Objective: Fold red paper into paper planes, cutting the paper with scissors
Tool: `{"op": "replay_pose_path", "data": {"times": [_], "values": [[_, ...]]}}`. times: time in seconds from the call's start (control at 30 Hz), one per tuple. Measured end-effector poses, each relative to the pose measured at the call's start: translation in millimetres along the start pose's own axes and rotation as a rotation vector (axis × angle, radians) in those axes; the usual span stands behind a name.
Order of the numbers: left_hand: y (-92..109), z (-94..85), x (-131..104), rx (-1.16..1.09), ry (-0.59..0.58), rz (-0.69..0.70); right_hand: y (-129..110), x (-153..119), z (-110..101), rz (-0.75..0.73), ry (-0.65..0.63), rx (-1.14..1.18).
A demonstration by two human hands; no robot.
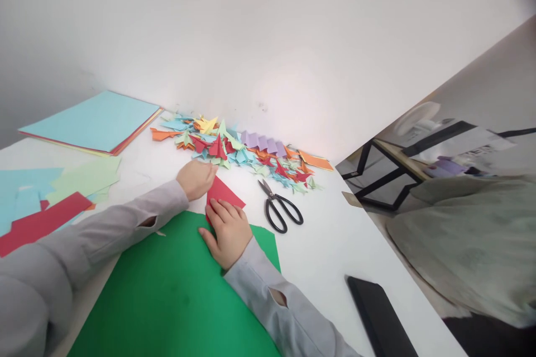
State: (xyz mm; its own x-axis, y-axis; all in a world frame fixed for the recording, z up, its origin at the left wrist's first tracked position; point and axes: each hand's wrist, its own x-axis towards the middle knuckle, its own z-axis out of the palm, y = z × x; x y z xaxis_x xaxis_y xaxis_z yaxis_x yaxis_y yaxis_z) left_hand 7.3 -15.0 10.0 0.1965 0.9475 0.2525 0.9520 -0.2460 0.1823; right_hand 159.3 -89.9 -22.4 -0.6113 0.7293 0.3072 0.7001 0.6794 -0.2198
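Red paper (226, 192), one piece: between my left hand (196, 179) and right hand (229, 232), which stand apart. Left: curled at its far corner; whether pinching, I cannot tell. Right: fingers flat on the near part. Handling, I judge: hold edges aligned, press any crease evenly.

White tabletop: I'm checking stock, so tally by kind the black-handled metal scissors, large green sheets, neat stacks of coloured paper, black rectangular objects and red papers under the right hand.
Black-handled metal scissors: 1
Large green sheet: 1
Neat stack of coloured paper: 1
Black rectangular object: 1
Red paper under the right hand: 1
Total: 5
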Motion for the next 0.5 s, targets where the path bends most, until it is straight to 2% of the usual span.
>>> {"op": "replay_pose_path", "data": {"times": [0.1, 0.17, 0.23, 0.4, 0.5], "values": [[-13.2, 4.1, -7.4, -0.091, 0.097, -0.083, 8.1, -3.1, 4.0, -0.071, 0.105, 0.013], [-18.4, 8.8, -10.5, -0.122, 0.137, -0.093, 14.4, -3.9, 5.0, -0.12, 0.176, 0.017], [-20.7, 13.0, -11.8, -0.142, 0.119, -0.047, 20.5, -3.7, 4.2, -0.191, 0.223, 0.005], [-20.2, 15.5, -15.2, -0.125, 0.029, 0.186, 32.1, -1.3, -1.4, -0.32, 0.348, -0.06], [-18.6, 13.9, -18.7, -0.1, 0.042, 0.229, 37.9, 0.2, -3.4, -0.343, 0.393, -0.101]]}}
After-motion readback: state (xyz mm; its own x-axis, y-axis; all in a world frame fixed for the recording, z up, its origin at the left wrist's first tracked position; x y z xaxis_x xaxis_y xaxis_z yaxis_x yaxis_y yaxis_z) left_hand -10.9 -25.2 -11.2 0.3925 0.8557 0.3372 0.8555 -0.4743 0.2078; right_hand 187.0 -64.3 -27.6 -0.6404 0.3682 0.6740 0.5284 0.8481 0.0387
